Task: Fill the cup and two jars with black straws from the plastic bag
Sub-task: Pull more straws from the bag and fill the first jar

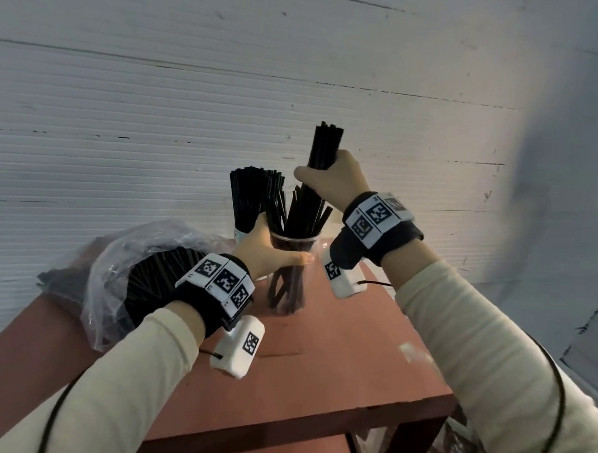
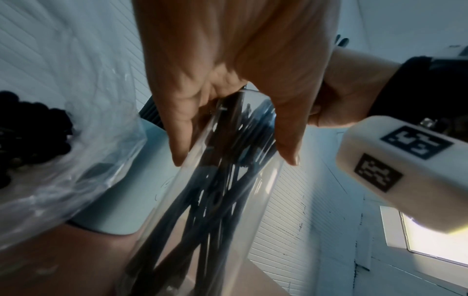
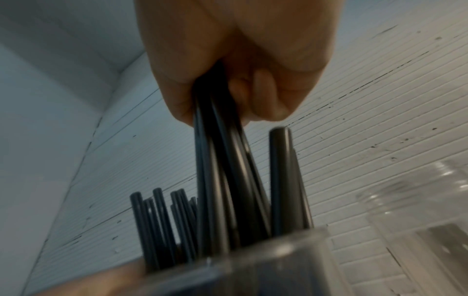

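Observation:
My left hand (image 1: 268, 251) grips a clear jar (image 1: 289, 271) near its rim, thumb in front and fingers behind. Black straws stand crossed inside the jar. My right hand (image 1: 336, 180) holds a bundle of black straws (image 1: 323, 146) above the jar, and the bundle's lower ends reach into its mouth. In the left wrist view the fingers (image 2: 177, 130) wrap the jar (image 2: 215, 200). The right wrist view shows my right hand (image 3: 240, 60) clenched round the bundle (image 3: 222, 160). Behind the jar, a pale cup (image 1: 240, 233) is packed with upright straws. A second clear jar (image 3: 430, 230) stands to the right.
A crumpled clear plastic bag (image 1: 121, 265) holding many black straws lies at the left on the reddish-brown table (image 1: 331, 362). A white ribbed wall (image 1: 183, 111) rises just behind the table. The table's front edge runs below my forearms.

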Demonstrator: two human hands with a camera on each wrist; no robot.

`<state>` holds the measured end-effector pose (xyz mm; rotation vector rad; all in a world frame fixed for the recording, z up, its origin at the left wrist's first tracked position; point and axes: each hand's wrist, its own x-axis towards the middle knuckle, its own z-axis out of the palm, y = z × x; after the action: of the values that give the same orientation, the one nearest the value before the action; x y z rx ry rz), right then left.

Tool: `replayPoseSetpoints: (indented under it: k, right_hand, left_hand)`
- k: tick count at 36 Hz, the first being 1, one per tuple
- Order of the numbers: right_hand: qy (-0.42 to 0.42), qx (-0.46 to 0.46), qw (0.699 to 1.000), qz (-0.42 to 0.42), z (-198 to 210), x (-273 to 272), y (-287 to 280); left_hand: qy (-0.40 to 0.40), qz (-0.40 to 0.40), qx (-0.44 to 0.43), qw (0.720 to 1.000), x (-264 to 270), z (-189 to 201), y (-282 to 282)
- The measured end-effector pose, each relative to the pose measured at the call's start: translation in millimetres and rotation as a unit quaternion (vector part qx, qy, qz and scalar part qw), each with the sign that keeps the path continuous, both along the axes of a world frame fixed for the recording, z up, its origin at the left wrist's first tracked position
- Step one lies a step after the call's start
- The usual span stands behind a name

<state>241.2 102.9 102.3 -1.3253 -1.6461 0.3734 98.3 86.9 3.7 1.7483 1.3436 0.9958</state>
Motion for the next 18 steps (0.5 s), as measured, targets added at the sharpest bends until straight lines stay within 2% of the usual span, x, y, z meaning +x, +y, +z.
replayPoseSetpoints:
  k: [4,7,9,11,13,15,18]
  right_hand:
    - [-0.073,-0.043,0.996,-0.010,-11,-2,3]
    - [-0.164,-0.091,0.982,-0.018,-22,-2,4]
    - [-0.193,-0.087,0.977,-0.030,-26,-1,3]
    - [-0.151,-0.046,0.987,-0.026,-28,0,-3]
    - [-0.084,0.041,0.996,0.000,-28,1,-10]
    - [-0.023,0.123,0.991,0.046,-28,1,-15]
    - [-0.030,0.186,0.977,0.099,-28,0,-17]
  left_hand:
    - [-0.006,0.000,-0.013,1.000,1,-2,0]
    - [-0.010,0.007,-0.008,1.000,1,-2,0]
    - [-0.014,0.007,-0.007,1.000,2,-1,-2]
    - [-0.017,0.007,-0.008,1.000,2,1,-3]
    - [-0.020,0.006,-0.007,1.000,2,1,-4]
    - [-0.024,0.003,-0.005,1.000,2,1,-5]
    - [-0.026,-0.001,-0.003,1.000,3,1,-6]
